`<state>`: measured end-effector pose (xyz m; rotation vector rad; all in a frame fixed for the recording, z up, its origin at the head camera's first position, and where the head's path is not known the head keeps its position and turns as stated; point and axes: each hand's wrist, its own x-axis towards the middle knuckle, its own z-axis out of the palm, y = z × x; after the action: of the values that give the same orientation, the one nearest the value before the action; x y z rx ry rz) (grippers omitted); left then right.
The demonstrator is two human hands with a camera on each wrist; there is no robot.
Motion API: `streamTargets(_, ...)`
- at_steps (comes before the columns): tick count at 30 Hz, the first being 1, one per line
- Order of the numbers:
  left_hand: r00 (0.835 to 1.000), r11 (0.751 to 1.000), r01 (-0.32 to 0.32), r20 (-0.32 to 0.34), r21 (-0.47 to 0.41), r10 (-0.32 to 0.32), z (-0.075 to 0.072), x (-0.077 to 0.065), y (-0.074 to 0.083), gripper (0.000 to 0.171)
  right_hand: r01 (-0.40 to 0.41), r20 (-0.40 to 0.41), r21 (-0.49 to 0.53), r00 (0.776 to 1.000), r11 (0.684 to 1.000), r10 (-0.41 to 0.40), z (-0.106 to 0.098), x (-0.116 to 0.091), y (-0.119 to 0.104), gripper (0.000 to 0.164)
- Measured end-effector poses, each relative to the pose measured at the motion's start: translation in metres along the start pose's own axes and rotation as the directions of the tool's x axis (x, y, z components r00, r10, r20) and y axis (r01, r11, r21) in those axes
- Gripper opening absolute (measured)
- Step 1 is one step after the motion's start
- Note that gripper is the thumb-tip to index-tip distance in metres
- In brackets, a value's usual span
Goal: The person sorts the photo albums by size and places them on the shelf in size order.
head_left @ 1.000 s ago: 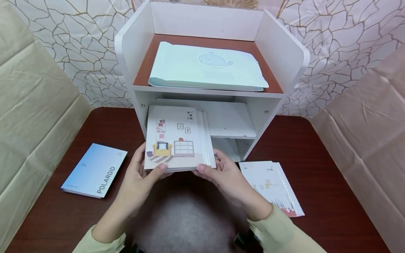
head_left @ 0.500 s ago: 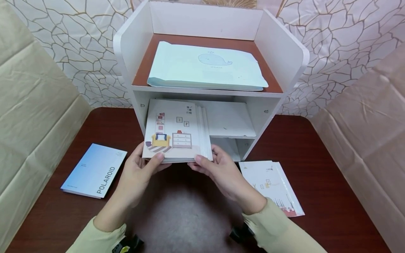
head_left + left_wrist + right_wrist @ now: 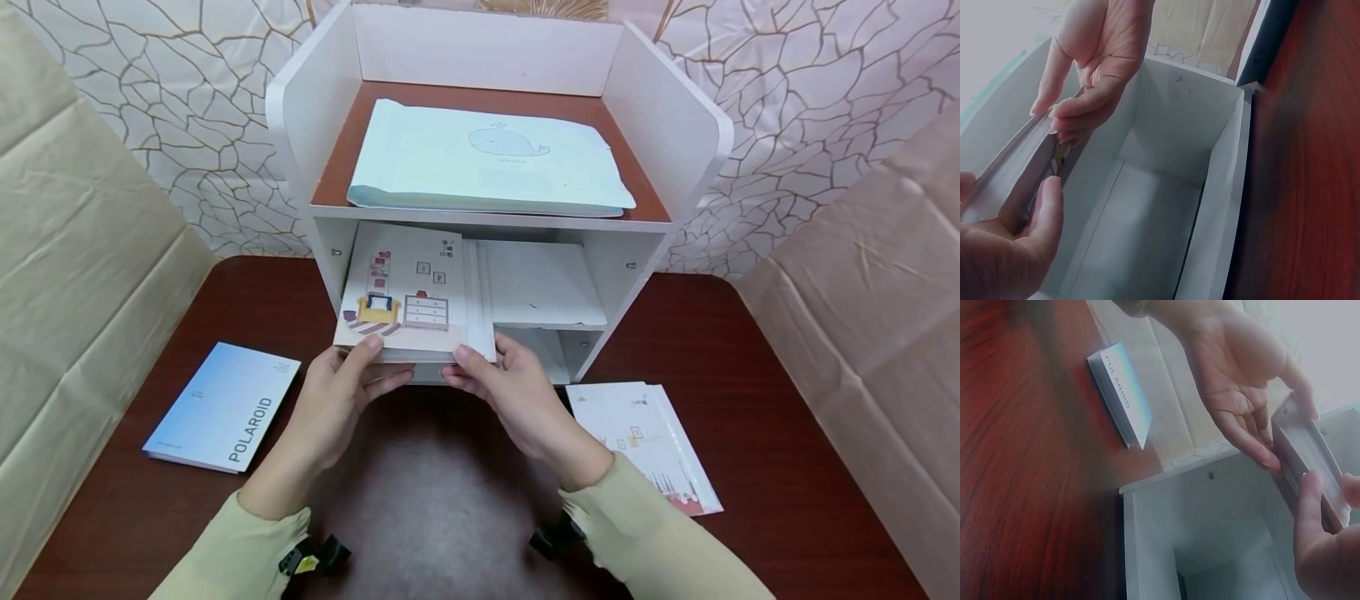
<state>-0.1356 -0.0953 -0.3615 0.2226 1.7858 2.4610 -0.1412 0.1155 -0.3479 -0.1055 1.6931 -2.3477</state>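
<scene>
Both hands hold a white album by its near edge. Its cover shows a yellow armchair and a chest of drawers, and layered strips run along its right side. The left hand pinches the near left corner, thumb on top and fingers beneath. At the near right corner, the right hand grips likewise. The album's far part lies inside the middle compartment of a white desk shelf, against the left side; its near part sticks out. In the left wrist view, the album's thick edge shows between both hands.
A pale whale-print packet lies on the shelf's top. Right of the album, a white board-like surface fills the compartment. On the dark red table, a blue POLAROID album lies left and a white drawing-covered booklet right.
Both hands have moved forward, pushing the album farther into the middle compartment. The space under its near edge now shows more of the lower shelf. The hold stays the same.
</scene>
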Motion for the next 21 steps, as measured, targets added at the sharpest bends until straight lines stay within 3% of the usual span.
streamTargets(4, 0.999, 1.0, -0.017, -0.031, 0.019, 0.017, 0.0, 0.007, -0.001, 0.054, 0.004, -0.046, 0.005, 0.999, 1.0, -0.004, 0.004, 0.006, 0.001, 0.028)
streamTargets(9, 0.995, 0.994, -0.031, -0.094, 0.109, 0.042, 0.0, 0.016, -0.002, 0.055, 0.02, -0.122, -0.022, 0.992, 1.0, -0.023, 0.009, 0.013, 0.004, 0.026)
streamTargets(15, 0.99, 0.986, -0.006, -0.136, 0.165, 0.029, -0.003, 0.025, -0.002, 0.056, 0.034, -0.207, -0.073, 0.977, 0.997, -0.048, 0.015, 0.017, 0.007, 0.036)
streamTargets(21, 0.988, 0.984, 0.017, -0.153, 0.175, 0.01, -0.004, 0.028, -0.002, 0.058, 0.042, -0.239, -0.111, 0.969, 0.993, -0.067, 0.016, 0.019, 0.009, 0.038)
